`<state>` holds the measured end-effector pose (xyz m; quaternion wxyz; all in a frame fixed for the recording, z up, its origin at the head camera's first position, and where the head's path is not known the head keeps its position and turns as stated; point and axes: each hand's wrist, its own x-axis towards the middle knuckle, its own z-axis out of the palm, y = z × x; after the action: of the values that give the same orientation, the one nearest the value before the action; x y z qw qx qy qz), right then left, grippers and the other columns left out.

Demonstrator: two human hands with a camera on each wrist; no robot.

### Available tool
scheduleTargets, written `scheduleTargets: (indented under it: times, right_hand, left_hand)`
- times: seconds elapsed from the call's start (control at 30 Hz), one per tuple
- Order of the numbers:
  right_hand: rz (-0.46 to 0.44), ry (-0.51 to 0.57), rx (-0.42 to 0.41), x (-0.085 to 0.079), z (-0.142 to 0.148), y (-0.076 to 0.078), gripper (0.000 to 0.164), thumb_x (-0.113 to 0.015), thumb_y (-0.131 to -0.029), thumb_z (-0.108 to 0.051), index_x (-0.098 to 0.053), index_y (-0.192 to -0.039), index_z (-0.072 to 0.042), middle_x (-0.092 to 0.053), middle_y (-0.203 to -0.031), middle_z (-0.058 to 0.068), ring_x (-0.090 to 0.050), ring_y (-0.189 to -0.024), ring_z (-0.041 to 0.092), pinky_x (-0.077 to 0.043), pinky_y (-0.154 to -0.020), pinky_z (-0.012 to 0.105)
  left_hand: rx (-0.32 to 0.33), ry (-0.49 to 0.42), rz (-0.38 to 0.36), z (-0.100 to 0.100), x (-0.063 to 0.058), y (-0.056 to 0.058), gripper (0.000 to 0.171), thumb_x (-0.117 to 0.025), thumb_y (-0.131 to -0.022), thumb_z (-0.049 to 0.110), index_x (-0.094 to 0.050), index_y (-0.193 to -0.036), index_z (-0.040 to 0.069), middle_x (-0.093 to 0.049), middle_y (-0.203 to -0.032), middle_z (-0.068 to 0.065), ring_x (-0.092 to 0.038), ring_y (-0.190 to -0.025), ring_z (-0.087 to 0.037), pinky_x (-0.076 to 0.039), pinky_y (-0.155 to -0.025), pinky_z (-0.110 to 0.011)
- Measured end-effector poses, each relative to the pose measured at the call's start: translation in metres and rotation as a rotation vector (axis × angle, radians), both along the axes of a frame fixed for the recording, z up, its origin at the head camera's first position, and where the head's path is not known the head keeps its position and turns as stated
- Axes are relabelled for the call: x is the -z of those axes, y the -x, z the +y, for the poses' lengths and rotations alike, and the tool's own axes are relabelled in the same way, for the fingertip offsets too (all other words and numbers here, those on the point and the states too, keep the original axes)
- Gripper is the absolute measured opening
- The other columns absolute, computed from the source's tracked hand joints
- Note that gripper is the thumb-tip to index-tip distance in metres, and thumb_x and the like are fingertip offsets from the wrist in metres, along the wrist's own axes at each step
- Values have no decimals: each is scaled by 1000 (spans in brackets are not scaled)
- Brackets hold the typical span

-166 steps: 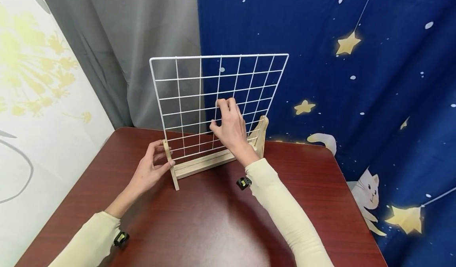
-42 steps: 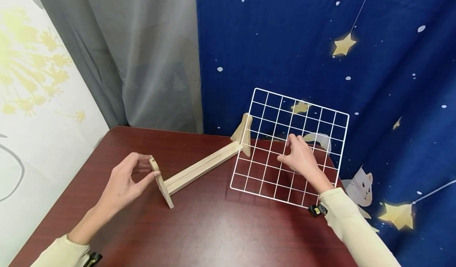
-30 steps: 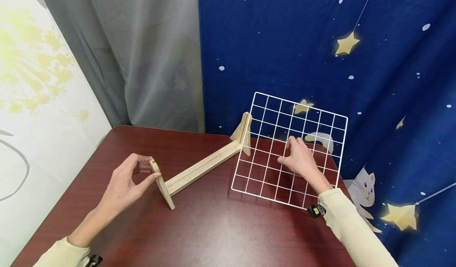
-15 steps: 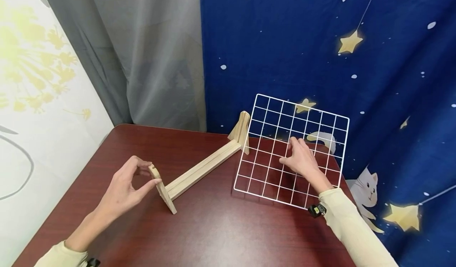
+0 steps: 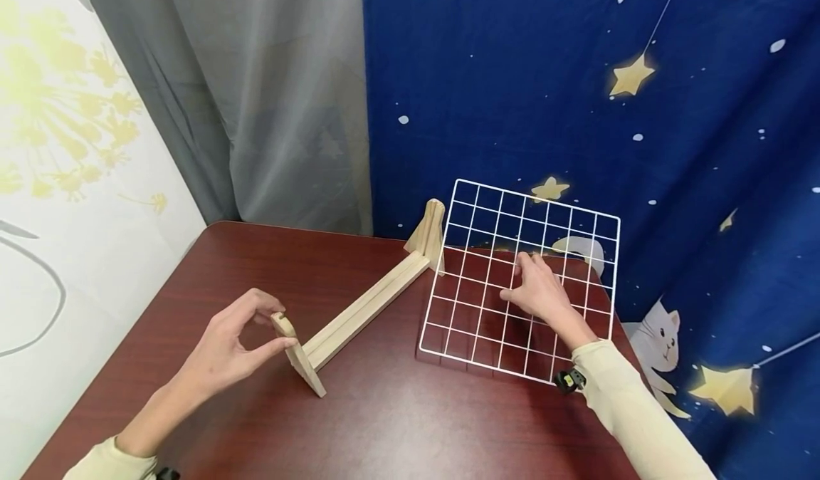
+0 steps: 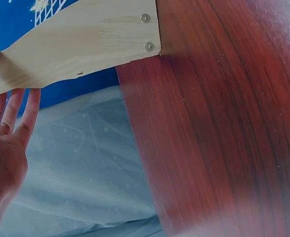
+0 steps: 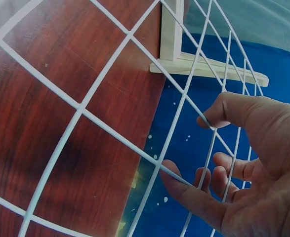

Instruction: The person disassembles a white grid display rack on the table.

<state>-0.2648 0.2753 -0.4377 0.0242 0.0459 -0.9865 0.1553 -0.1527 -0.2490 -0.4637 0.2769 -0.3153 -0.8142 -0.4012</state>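
Note:
My left hand [image 5: 221, 345] holds the near end piece of a pale wooden stand [image 5: 371, 309], thumb on one side and fingers on the other. In the left wrist view that end piece [image 6: 85, 39] shows two screws, with the fingers along its edge. The stand is two upright end pieces joined by a long grooved bar, set slantwise on the table. To its right, my right hand [image 5: 541, 295] grips the wires of a white wire grid panel [image 7: 80, 106]. The panel is tilted, out of the stand, its left edge close to the stand's far end piece [image 5: 428, 231].
The dark red wooden table [image 5: 384, 430] ends at a back edge just behind the stand. A grey curtain [image 5: 295, 110] and a blue star-patterned curtain [image 5: 512, 74] hang behind it. A white patterned cloth [image 5: 77, 181] hangs at the left.
The grid panel stood in the stand at first and is now out at the right in my right hand. The stand has turned; its left end has come nearer, also during the last second.

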Motion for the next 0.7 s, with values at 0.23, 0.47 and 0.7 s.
scheduleTargets:
  times: [0.23, 0.47, 0.7]
  right_hand:
    - [-67, -35, -18, 10, -3, -1, 47, -87, -80, -35, -55, -103, -8, -55, -100, 12, -56, -88, 31, -45, -73, 43]
    - [-106, -39, -34, 20, -10, -5, 48, -87, -79, -34, -56, -105, -8, -56, -100, 11, -58, -83, 29, -44, -69, 38]
    - [-116, -49, -57, 26, -20, -8, 49, -89, -78, -34, -57, -105, -8, -57, -100, 10, -58, -80, 29, -46, -68, 40]
  left_hand:
    - [2, 25, 19, 1, -1, -7, 55, -100, -59, 8, -68, -104, 11, -66, -102, 9, -61, -91, 2, -50, -81, -13]
    - [59, 39, 21, 5, -3, -10, 50, -101, -63, 18, -67, -100, 15, -59, -97, 13, -58, -87, 2, -49, -77, -16]
    - [97, 56, 5, 12, -6, -14, 52, -101, -60, 15, -61, -93, 20, -51, -90, 16, -52, -82, 5, -44, -72, -12]
